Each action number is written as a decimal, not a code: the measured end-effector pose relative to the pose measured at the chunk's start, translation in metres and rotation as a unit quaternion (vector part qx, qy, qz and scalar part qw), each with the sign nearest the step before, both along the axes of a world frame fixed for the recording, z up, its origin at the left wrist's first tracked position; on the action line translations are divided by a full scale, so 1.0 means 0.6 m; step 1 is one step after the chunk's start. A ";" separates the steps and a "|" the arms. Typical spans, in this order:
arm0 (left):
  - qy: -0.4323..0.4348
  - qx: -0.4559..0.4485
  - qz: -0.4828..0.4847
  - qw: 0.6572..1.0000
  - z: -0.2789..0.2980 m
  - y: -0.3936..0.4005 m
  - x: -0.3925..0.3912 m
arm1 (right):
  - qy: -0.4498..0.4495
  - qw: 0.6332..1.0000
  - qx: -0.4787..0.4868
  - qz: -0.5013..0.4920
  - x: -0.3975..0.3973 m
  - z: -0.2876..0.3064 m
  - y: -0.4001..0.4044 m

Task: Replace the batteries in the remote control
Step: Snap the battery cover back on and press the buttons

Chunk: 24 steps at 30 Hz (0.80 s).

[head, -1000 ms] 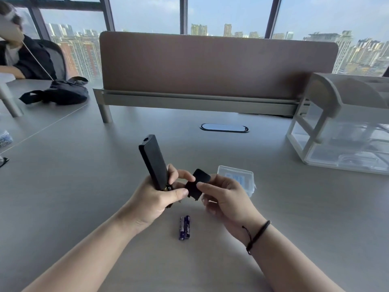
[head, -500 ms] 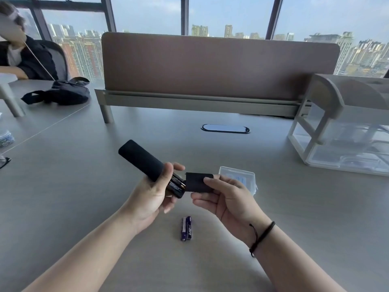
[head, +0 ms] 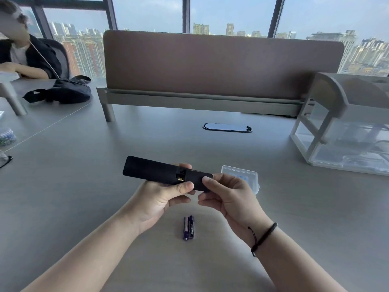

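Fingers (head: 185,187) of both hands around remote (head: 151,170) and cover (head: 196,181).

Batteries (head: 181,178) perhaps inside, mostly covered

Head cam (one view) faces down-fwd.

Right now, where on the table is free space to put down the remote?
Bare table lies left of the left hand, and between the remote and the cable port. It is crowded near the two batteries and the clear case.
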<state>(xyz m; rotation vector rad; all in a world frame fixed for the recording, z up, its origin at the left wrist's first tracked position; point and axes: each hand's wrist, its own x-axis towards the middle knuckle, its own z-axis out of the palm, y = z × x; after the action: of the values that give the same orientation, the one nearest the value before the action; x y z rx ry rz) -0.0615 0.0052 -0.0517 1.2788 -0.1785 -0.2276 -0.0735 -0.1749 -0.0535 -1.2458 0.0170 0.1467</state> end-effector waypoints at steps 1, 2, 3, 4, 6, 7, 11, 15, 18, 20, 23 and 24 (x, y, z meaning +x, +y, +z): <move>0.002 -0.002 0.001 1.000 0.000 0.000 0.000 | -0.010 1.000 -0.019 -0.009 0.000 -0.001 0.001; 0.003 -0.002 0.002 1.000 0.001 0.001 0.000 | -0.019 0.999 -0.038 -0.017 -0.001 -0.002 0.002; 0.006 -0.002 0.005 1.000 0.001 0.002 0.000 | -0.027 0.998 -0.054 -0.024 -0.001 -0.003 0.004; 0.008 -0.003 0.008 1.000 0.000 0.002 0.001 | -0.032 0.997 -0.065 -0.030 -0.001 -0.004 0.005; 0.010 -0.004 0.016 1.000 -0.001 0.002 0.002 | -0.040 0.996 -0.076 -0.035 -0.002 -0.005 0.008; 0.010 -0.003 0.021 1.000 -0.002 0.002 0.003 | -0.042 0.996 -0.077 -0.034 -0.002 -0.005 0.010; 0.017 -0.012 0.029 0.999 -0.003 0.002 0.003 | -0.053 0.996 -0.074 -0.019 -0.003 -0.004 0.010; 0.009 -0.020 0.017 1.000 -0.001 0.004 0.004 | -0.064 0.995 -0.071 -0.003 -0.005 -0.001 0.009; -0.011 -0.026 -0.021 0.999 0.000 0.008 0.003 | -0.049 0.998 -0.043 0.010 -0.003 -0.002 0.007; -0.021 -0.017 -0.031 0.999 0.001 0.007 0.001 | -0.041 0.999 -0.030 0.011 0.000 -0.004 0.005; -0.037 0.005 -0.029 0.999 0.003 0.002 -0.002 | -0.043 0.998 -0.035 -0.003 0.002 -0.004 0.004; -0.044 0.010 -0.026 0.999 0.002 0.002 -0.003 | -0.046 0.998 -0.039 -0.006 0.003 -0.005 0.003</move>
<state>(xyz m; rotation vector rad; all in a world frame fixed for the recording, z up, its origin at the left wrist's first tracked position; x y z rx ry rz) -0.0633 0.0063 -0.0506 1.3051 -0.2861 -0.2181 -0.0718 -0.1729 -0.0562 -1.3291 -0.0497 0.0782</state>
